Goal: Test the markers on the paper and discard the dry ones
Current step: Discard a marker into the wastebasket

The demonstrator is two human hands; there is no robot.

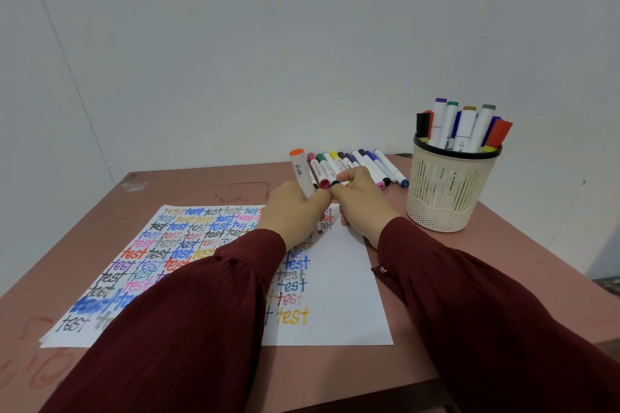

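Note:
My left hand [295, 211] grips a white marker with an orange end [301, 173], held nearly upright over the top of the paper [339, 278]. My right hand [357, 204] meets it at the marker's lower end, fingers curled there with a speck of orange at the fingertips; what they pinch is hidden. The paper lies flat on the table, covered on its left and middle with the word "test" in many colours. A row of markers [359, 166] lies on the table just behind my hands.
A cream mesh cup [449, 191] full of upright markers stands at the right on the reddish-brown table [167, 184]. A pale wall rises close behind the table. The table's front edge runs below my sleeves.

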